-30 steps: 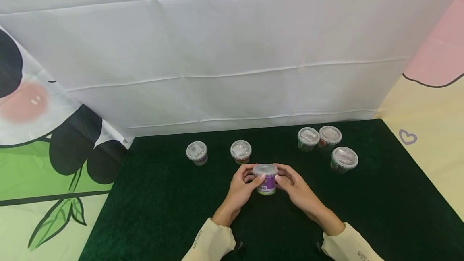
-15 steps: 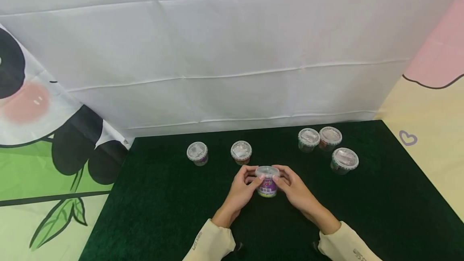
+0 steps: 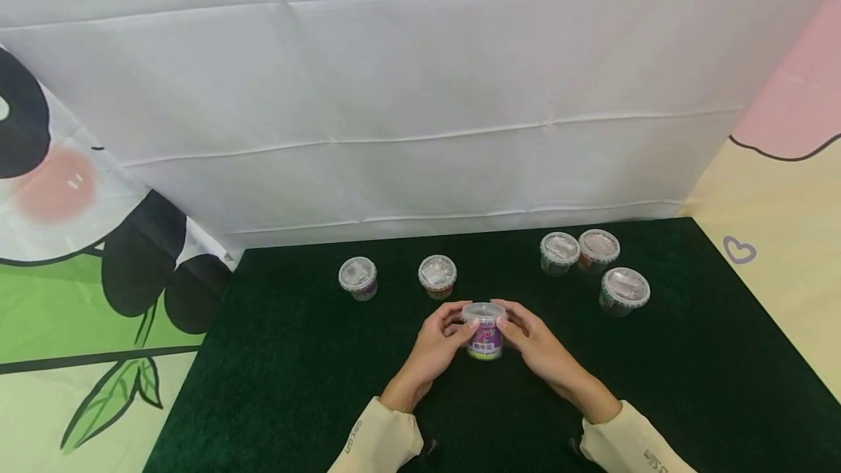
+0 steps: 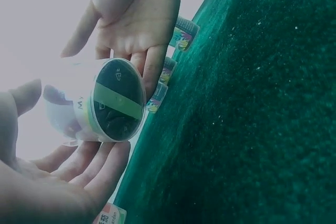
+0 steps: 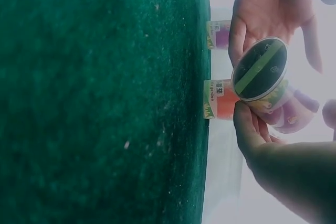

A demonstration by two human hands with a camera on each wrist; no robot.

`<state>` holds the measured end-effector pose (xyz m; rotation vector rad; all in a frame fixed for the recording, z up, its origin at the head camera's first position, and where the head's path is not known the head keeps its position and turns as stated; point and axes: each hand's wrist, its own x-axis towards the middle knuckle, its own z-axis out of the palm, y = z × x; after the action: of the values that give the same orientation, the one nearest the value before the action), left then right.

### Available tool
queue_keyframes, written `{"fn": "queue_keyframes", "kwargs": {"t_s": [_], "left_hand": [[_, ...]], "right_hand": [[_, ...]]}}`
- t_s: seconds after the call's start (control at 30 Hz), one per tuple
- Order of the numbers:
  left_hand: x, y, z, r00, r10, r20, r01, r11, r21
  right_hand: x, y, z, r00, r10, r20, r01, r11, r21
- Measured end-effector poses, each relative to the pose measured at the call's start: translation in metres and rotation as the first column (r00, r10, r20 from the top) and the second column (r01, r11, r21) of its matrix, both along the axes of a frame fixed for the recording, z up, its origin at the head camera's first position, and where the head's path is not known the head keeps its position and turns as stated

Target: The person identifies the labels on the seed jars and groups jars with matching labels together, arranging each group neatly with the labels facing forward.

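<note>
Both hands hold one small lidded plastic cup (image 3: 486, 333) between them, near the middle of the dark green table. Its label is purple with flowers and white characters, and the lid is clear. My left hand (image 3: 434, 349) grips the left side, thumb on the front and fingers round the back. On the opposite side my right hand (image 3: 542, 350) holds it the same way. Seen from below in the left wrist view, the cup's base (image 4: 119, 100) is dark with a green stripe, raised off the cloth. The right wrist view shows the same base (image 5: 261, 69), tilted.
Behind my hands stand two similar lidded cups, a purple one (image 3: 358, 277) and a red one (image 3: 437, 276). At the back right are three more: a left cup (image 3: 559, 252), a middle cup (image 3: 598, 250) and a nearer cup (image 3: 624, 290). A white cloth wall (image 3: 427, 174) rises behind the table.
The held cup has come slightly down and toward me in the head view. It has turned a little, so more of the label's characters and flowers face me. The standing cups stay put.
</note>
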<state>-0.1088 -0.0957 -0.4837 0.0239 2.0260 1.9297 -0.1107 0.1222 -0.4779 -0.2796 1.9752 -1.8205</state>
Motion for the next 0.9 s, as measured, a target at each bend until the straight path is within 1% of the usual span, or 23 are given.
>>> {"fn": "queue_keyframes", "kwargs": {"t_s": [0.1, 0.23, 0.4, 0.53, 0.73, 0.9], "left_hand": [[0.001, -0.002, 0.001, 1.000, 0.003, -0.015, -0.003, 1.000, 0.000], [0.001, -0.006, 0.001, 1.000, 0.002, -0.021, -0.002, 1.000, -0.007], [0.001, -0.013, 0.001, 0.999, -0.011, -0.034, 0.011, 1.000, -0.018], [0.002, -0.022, 0.000, 0.999, -0.028, -0.044, 0.026, 0.999, -0.036], [0.003, -0.037, 0.000, 0.996, -0.059, -0.064, 0.055, 0.996, -0.073], [0.004, -0.052, 0.000, 0.993, -0.074, -0.088, 0.067, 0.995, -0.079]], "right_hand": [[0.000, -0.001, 0.000, 1.000, -0.001, 0.016, 0.001, 1.000, -0.016], [-0.001, -0.003, 0.001, 1.000, 0.005, 0.023, -0.005, 1.000, -0.006], [-0.003, -0.007, 0.001, 0.999, 0.038, 0.003, -0.038, 0.999, 0.000], [-0.004, -0.012, 0.001, 0.998, 0.066, -0.018, -0.066, 0.998, 0.002], [-0.004, -0.022, 0.002, 0.996, 0.083, -0.032, -0.082, 0.997, 0.009], [-0.005, -0.033, 0.003, 0.992, 0.110, -0.061, -0.109, 0.994, 0.017]]}}
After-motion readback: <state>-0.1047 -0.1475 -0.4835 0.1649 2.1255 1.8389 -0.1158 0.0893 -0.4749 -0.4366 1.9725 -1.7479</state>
